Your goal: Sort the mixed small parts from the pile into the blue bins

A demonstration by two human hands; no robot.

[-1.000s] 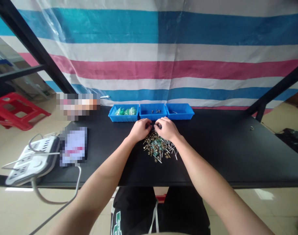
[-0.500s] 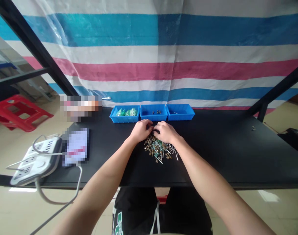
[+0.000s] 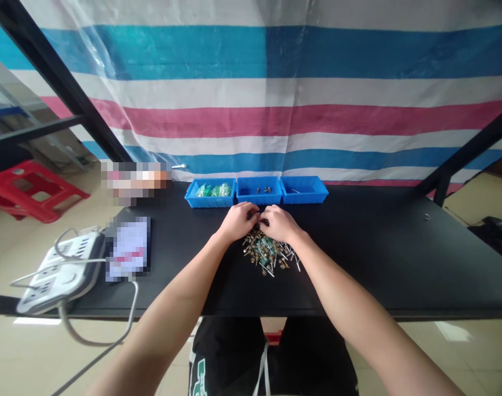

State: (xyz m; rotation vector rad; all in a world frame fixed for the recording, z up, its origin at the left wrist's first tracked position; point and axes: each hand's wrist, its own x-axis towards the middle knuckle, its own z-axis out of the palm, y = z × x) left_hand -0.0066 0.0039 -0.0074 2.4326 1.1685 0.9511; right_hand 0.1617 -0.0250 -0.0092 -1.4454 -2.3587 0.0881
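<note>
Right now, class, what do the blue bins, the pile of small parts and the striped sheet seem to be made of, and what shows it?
Blue bins: probably moulded plastic, smooth, slightly shiny, thin-walled.
Pile of small parts: apparently mostly metal, from the brassy and silvery glints; the material of the green pieces is unclear.
Striped sheet: likely plastic tarpaulin, glossy with creased highlights.
</note>
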